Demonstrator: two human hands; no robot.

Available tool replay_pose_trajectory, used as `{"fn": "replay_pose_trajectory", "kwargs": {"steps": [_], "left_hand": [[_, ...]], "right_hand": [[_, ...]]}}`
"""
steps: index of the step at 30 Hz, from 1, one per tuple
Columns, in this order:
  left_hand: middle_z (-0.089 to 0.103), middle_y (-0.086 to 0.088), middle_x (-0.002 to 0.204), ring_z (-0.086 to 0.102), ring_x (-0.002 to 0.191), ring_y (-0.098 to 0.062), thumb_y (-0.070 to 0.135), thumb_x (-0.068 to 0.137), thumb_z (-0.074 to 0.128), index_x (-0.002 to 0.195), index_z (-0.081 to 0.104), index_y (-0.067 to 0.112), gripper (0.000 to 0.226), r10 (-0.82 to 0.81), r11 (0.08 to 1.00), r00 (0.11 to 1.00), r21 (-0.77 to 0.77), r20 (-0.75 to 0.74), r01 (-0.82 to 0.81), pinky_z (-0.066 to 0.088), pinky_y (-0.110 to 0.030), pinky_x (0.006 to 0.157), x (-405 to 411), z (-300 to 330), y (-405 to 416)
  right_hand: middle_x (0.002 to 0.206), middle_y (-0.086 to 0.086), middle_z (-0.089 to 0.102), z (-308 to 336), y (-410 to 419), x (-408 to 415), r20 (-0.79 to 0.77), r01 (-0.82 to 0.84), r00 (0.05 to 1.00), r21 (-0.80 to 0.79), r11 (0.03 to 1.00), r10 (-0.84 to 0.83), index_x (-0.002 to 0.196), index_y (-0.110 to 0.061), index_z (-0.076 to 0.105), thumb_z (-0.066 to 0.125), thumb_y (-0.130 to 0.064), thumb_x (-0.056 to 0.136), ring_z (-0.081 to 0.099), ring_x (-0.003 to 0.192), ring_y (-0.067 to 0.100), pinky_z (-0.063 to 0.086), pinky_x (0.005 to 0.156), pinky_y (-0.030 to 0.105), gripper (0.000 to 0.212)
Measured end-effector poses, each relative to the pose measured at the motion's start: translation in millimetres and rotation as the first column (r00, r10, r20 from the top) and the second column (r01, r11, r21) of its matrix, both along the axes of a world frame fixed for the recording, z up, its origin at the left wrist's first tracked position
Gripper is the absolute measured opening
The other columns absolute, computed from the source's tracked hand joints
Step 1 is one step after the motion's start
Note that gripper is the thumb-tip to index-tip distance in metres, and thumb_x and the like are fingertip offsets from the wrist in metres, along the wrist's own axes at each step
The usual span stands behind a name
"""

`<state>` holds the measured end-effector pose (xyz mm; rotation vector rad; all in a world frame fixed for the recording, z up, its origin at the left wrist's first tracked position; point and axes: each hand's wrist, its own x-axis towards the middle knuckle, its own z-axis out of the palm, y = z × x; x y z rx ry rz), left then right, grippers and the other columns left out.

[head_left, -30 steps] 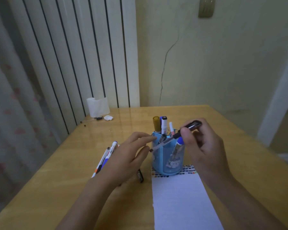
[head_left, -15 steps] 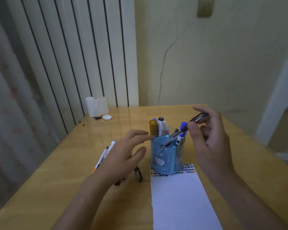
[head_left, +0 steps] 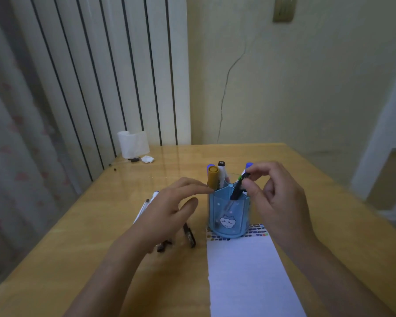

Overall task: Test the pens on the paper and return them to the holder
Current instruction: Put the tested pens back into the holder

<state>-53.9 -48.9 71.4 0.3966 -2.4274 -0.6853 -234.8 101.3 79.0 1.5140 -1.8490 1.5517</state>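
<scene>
Black pen (head_left: 237,189) tilted in blue holder (head_left: 228,216)

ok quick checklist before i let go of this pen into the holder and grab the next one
1. Black pen tip inside the blue holder: ok, its lower end is below the rim.
2. Right hand grip on the pen: ok, fingertips pinch its top end.
3. Holder steadied: ok, left hand has open fingers reaching to the rim; firm contact cannot tell.
4. Room in the holder: ok, the gold marker and white marker stand toward the back.
5. Next pens in reach: ok, loose pens lie on the table under the left hand.
6. Paper free for testing: ok, mostly blank in front of the holder.
</scene>
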Motion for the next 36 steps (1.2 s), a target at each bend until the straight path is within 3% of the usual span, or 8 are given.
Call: {"fn": "replay_pose_trajectory", "kwargs": {"steps": [5, 11, 15, 17, 21, 26, 31, 36], "left_hand": [[0.060, 0.024, 0.119, 0.052, 0.115, 0.004, 0.008, 0.095, 0.054, 0.119, 0.063, 0.036, 0.038, 0.105, 0.994, 0.993, -0.034, 0.050, -0.104, 0.046, -0.024, 0.097, 6, -3, -12], [0.054, 0.017, 0.122, 0.050, 0.113, -0.010, 0.007, 0.088, 0.050, 0.112, 0.066, 0.042, 0.045, 0.230, 0.964, 0.873, -0.222, 0.431, -0.144, 0.046, -0.033, 0.097, 8, -20, -28], [0.051, 0.016, 0.124, 0.038, 0.106, -0.002, 0.005, 0.088, 0.046, 0.112, 0.067, 0.039, 0.047, 0.197, 0.960, 0.844, -0.274, 0.499, -0.063, 0.026, -0.007, 0.085, 6, -25, -26], [0.051, 0.016, 0.123, 0.035, 0.104, -0.001, 0.005, 0.089, 0.047, 0.110, 0.068, 0.038, 0.045, 0.190, 0.959, 0.856, -0.277, 0.482, -0.057, 0.025, -0.006, 0.078, 6, -24, -25], [0.056, 0.015, 0.118, 0.048, 0.112, -0.005, 0.010, 0.090, 0.054, 0.102, 0.068, 0.037, 0.033, 0.195, 0.955, 0.864, -0.289, 0.464, -0.061, 0.029, -0.018, 0.095, 6, -26, -26], [0.057, 0.015, 0.113, 0.039, 0.095, -0.001, 0.014, 0.092, 0.057, 0.101, 0.065, 0.037, 0.026, 0.168, 0.958, 0.886, -0.282, 0.433, -0.044, 0.025, -0.001, 0.078, 2, -19, -17], [0.065, 0.024, 0.103, 0.058, 0.100, -0.001, 0.023, 0.091, 0.066, 0.095, 0.060, 0.039, 0.018, 0.139, 0.990, 0.971, -0.053, 0.196, -0.131, 0.047, -0.034, 0.090, 3, -12, -14], [0.071, 0.012, 0.099, 0.066, 0.103, -0.009, 0.011, 0.089, 0.071, 0.098, 0.066, 0.022, 0.015, -0.020, 0.992, 0.999, 0.122, -0.041, 0.025, 0.053, -0.036, 0.092, 1, -1, 1]], "right_hand": [[0.090, -0.015, 0.059, 0, -1, -2, -0.024, 0.035, 0.999, 0.002, 0.999, -0.035, 0.100, -0.030, 0.065, 0.066, -0.022, 0.091, 0.044, 0.057, 0.015, 0.038, 0.056, 0.022, 0.013], [0.077, -0.012, 0.053, -1, 0, 0, 0.009, -0.011, 1.000, -0.050, 0.999, 0.011, 0.102, -0.027, 0.065, 0.065, -0.011, 0.093, 0.044, 0.058, 0.014, 0.036, 0.055, 0.024, 0.019], [0.070, -0.014, 0.050, -3, 1, 4, 0.011, -0.048, 0.999, -0.035, 0.998, 0.048, 0.097, -0.025, 0.065, 0.064, -0.008, 0.094, 0.044, 0.056, 0.009, 0.032, 0.052, 0.016, 0.018], [0.069, -0.011, 0.053, -4, 0, 5, 0.031, -0.081, 0.996, -0.026, 0.996, 0.082, 0.095, -0.027, 0.065, 0.062, -0.009, 0.095, 0.045, 0.054, 0.009, 0.033, 0.051, 0.018, 0.018], [0.062, -0.012, 0.050, -6, 0, 8, 0.049, -0.131, 0.990, 0.006, 0.991, 0.131, 0.092, -0.023, 0.065, 0.062, -0.006, 0.094, 0.041, 0.050, 0.008, 0.032, 0.049, 0.018, 0.017], [0.061, -0.011, 0.047, -6, 1, 10, 0.008, -0.145, 0.989, 0.040, 0.989, 0.145, 0.093, -0.022, 0.065, 0.063, -0.006, 0.094, 0.041, 0.049, 0.006, 0.031, 0.048, 0.014, 0.016], [0.062, -0.016, 0.052, -2, 3, 12, 0.014, -0.212, 0.977, 0.043, 0.976, 0.212, 0.093, -0.025, 0.064, 0.057, -0.024, 0.093, 0.042, 0.049, 0.011, 0.035, 0.048, 0.020, 0.007], [0.079, -0.013, 0.063, -4, 2, 16, -0.018, -0.275, 0.960, 0.121, 0.954, 0.279, 0.107, -0.033, 0.062, 0.061, -0.046, 0.086, 0.041, 0.049, 0.016, 0.039, 0.051, 0.030, 0.024]]}}
